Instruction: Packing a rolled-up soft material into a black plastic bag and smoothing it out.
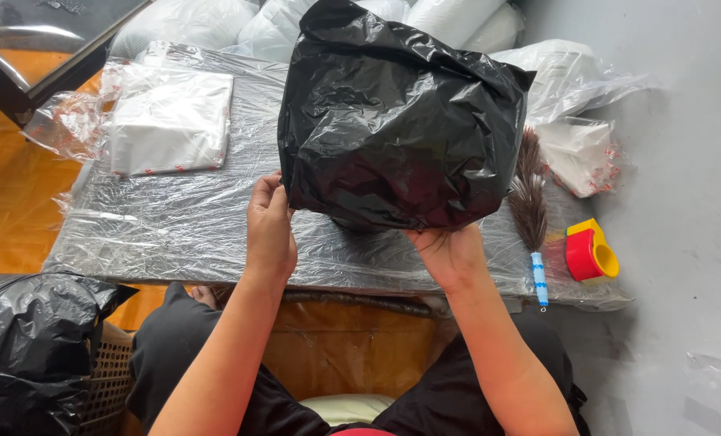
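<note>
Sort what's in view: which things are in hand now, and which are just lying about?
In hand:
black plastic bag, gripped by left hand and right hand

Lying about:
feather brush
red and yellow tape dispenser
folded white packet
second black bag in basket

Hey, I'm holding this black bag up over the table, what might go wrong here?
The black bag rests mostly on the right hand, while the left hand only pinches its edge, so it may tip or slip. Lowered carelessly, it might knock the small brush or the red and yellow tape holder off the table edge. The thin plastic may tear.
</note>
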